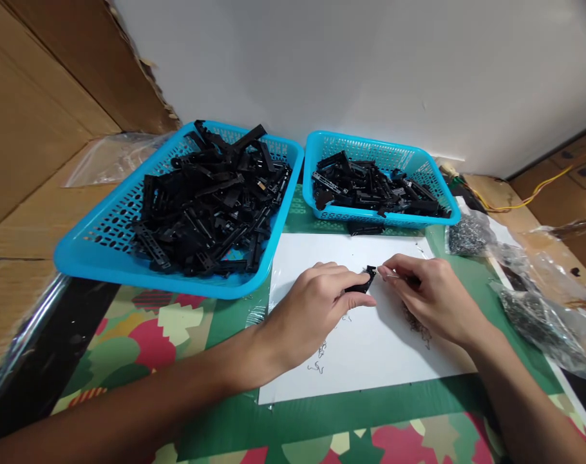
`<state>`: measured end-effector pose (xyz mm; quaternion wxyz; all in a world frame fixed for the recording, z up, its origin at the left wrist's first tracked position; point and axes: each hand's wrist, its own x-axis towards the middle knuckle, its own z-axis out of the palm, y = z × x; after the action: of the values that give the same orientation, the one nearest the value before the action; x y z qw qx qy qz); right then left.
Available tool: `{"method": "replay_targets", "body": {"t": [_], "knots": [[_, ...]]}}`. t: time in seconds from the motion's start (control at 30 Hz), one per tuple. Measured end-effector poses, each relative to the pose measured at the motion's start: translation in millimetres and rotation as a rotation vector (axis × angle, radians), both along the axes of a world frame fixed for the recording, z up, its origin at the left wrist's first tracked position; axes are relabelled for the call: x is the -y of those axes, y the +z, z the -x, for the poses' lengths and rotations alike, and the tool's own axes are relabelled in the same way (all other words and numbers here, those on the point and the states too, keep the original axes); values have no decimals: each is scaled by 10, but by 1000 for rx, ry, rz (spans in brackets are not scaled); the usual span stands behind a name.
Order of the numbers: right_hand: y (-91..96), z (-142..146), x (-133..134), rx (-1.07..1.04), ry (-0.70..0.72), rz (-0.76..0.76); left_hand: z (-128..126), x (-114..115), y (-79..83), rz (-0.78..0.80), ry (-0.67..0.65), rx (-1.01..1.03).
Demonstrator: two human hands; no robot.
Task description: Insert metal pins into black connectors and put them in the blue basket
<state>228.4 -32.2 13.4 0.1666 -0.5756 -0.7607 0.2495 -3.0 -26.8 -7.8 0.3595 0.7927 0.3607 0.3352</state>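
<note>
My left hand is closed on a small black plastic part, held just above a white sheet of paper. Close by on its right, my right hand pinches a thin, light-coloured tool, whose tip meets the end of the black part. The tool's exact kind is too small to tell. Small bent wire pieces lie loose on the paper by my left hand. More wire pieces form a pile partly hidden beneath my right hand.
A large blue basket heaped with black plastic parts stands at left; a smaller blue basket of similar parts stands behind the paper. Clear bags of small metal pieces lie at right. A yellow cable runs behind them. Cardboard borders the left.
</note>
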Motion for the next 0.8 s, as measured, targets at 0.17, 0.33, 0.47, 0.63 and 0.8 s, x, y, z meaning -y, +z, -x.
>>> {"method": "replay_targets", "body": {"t": [0.17,0.33,0.47,0.63,0.8], "knots": [[-31,51,-18,59,-25,-16,-2,-14,-3,-71,-22,4],[-111,46,-14,128,-15,-166,-23,-11,-24,-112,-18,25],[-173,31,4,189,44,-333,-28,-10,-45,-78,-20,46],[-224,45,22,243,68,-484,-21,-29,-25,20,-21,61],[-233,67,34,224,58,-501,-23,-43,-12,124,3,68]]}}
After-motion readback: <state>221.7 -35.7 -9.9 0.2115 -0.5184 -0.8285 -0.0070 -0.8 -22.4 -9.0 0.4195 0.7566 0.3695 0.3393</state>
